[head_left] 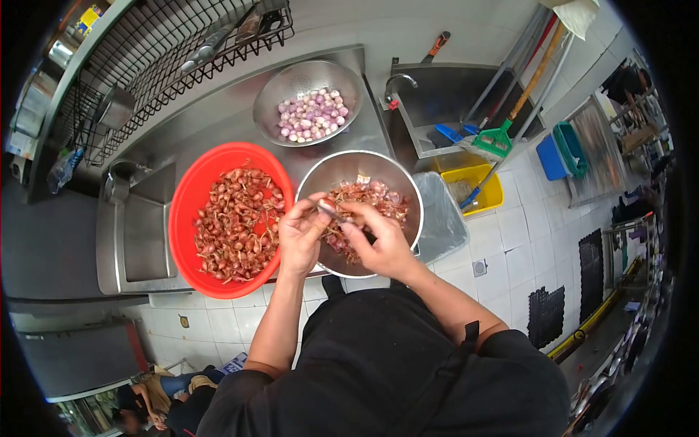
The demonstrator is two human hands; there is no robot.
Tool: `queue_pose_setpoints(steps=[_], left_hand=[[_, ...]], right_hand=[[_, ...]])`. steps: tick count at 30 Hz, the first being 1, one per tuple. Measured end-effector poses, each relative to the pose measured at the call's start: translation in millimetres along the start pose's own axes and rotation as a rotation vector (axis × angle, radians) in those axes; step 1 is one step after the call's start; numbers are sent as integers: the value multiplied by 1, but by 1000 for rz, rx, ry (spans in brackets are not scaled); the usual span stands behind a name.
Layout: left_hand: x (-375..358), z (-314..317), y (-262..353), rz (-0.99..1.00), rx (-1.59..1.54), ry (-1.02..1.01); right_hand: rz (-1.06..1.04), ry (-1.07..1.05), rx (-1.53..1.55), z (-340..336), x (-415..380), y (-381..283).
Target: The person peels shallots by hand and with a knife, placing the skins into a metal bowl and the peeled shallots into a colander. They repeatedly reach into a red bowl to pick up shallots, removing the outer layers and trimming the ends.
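Over a steel bowl (416, 229) of papery skins (378, 200), my two hands meet. A shallot (328, 204) is pinched in the fingers of my left hand (297, 240). My right hand (386, 246) is closed on a small knife (336, 214), its blade against the shallot; the fingers partly cover the handle. To the left, a red basin (180, 240) holds many unpeeled shallots (237, 226). Behind the bowl, a steel colander (273, 87) contains peeled, pale purple shallots (313, 116).
A steel sink (149, 233) is at the left, under a wire rack (167, 65). Another sink (437, 91) with a faucet (400, 81) lies back right. A yellow tub (491, 191), clear plastic bin (440, 218) and green broom (495, 142) stand rightward. Another person (156, 400) is lower left.
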State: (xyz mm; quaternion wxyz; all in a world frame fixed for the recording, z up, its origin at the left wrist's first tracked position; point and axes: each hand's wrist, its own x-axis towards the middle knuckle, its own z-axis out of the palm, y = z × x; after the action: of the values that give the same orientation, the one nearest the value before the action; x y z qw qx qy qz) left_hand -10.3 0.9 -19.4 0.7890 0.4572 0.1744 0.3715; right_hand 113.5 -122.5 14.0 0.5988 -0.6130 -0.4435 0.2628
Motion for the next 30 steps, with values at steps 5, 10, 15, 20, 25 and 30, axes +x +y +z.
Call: queue_pose_setpoints(steps=[5,10,15,20,25,30], left_hand=[[-1,7,4,62,67,31],[-4,12,13,104,144,22],[-1,9,14,88,163,9],[-2,11,16,144,184,7],[-2,9,20,67,178,-20],[-1,10,21,44,89,-10]], right_hand=[[-236,47,-99,5,6,-1],[-141,-58,26,-3,13,-3],[-59,-101,194,-3,14,-9],[-222,-57,21,-1,17,-3],[277,-215,387,-12,17,-3],[42,-178,341,-8,16,-10]])
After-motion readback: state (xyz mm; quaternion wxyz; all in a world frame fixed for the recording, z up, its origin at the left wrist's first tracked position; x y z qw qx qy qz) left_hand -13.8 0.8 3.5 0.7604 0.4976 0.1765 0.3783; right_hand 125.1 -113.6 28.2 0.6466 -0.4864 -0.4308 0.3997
